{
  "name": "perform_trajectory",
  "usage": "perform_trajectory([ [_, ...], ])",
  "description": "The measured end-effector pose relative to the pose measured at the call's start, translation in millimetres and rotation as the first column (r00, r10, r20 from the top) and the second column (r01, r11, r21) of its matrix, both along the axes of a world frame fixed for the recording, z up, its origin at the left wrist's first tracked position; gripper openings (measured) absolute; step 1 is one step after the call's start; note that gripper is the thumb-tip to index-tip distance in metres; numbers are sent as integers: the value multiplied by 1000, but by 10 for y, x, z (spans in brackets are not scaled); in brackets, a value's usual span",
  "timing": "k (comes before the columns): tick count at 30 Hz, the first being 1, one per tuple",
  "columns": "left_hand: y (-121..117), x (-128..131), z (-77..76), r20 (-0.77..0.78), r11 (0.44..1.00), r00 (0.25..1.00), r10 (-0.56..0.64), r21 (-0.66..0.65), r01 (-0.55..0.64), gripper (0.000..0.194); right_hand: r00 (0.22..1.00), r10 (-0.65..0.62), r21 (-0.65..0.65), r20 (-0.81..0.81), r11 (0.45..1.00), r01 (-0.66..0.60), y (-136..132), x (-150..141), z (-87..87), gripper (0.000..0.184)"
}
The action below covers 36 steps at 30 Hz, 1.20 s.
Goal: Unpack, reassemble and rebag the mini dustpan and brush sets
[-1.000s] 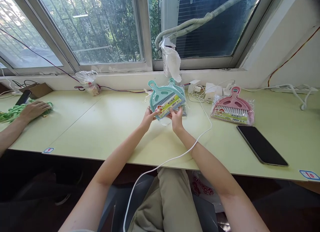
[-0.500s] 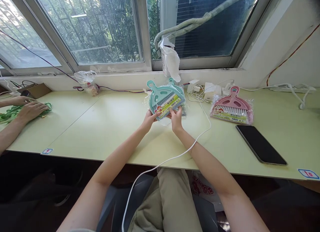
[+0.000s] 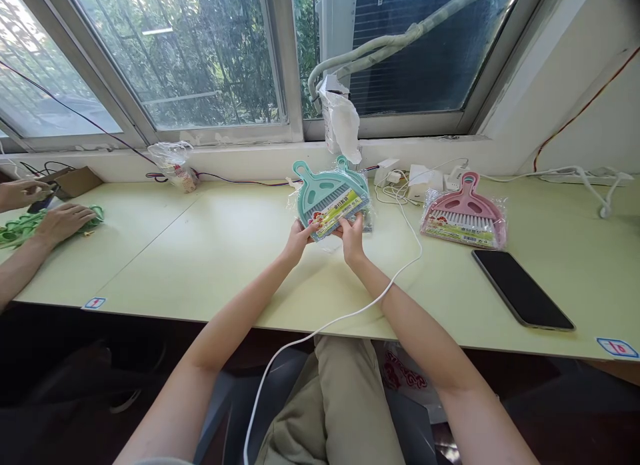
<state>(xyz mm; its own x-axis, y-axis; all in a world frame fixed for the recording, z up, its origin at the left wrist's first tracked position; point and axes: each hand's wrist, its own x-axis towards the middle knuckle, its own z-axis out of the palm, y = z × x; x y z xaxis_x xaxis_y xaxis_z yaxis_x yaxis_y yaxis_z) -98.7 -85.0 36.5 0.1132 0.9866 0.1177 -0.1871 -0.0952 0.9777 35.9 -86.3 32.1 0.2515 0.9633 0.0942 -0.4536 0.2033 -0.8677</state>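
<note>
The teal dustpan-and-brush set (image 3: 327, 193), sealed in clear film, is in front of me over the pale yellow-green table (image 3: 200, 251), face toward me and tilted, handle to the upper left. Whether it touches the tabletop, I cannot tell.

Hand state: my left hand (image 3: 299, 240) pinches the lower left corner; my right hand (image 3: 353, 237) pinches the lower edge at the right, thumb on the front of the printed label (image 3: 340, 211). The fingers behind the pack are mostly hidden. A second teal handle (image 3: 342, 163) shows behind the first; I cannot tell whether it is also gripped.

Handling notes:
1. I should share the load equally between both pinches. The film will probably slip, so I should press through it onto the firm pan or card.
2. I should apply light thumb pressure only; a hard squeeze could crease the label or bend the bristles.
3. For a level pack, I should turn both wrists together, since a one-sided twist may tear the film.
4. The white cable (image 3: 345, 316) crosses at my right forearm. Elbow movements should be small, to avoid dragging it.
5. The pink dustpan-and-brush set (image 3: 466, 215) and smartphone (image 3: 523, 289) lie to my right, clear of both hands.
</note>
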Motion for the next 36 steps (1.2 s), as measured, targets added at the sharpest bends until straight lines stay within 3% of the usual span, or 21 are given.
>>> perform_trajectory([
  [16,-10,5,16,5,999,1000,20,37,-20,52,999,38,19,8,999,-38,38,8,-46,43],
  [22,-20,-10,31,2,999,999,38,29,-38,50,994,95,46,56,994,-97,30,27,-32,53],
  [36,-5,-8,-2,0,999,1000,29,30,-29,53,997,34,18,69,999,-35,20,-4,-67,62],
])
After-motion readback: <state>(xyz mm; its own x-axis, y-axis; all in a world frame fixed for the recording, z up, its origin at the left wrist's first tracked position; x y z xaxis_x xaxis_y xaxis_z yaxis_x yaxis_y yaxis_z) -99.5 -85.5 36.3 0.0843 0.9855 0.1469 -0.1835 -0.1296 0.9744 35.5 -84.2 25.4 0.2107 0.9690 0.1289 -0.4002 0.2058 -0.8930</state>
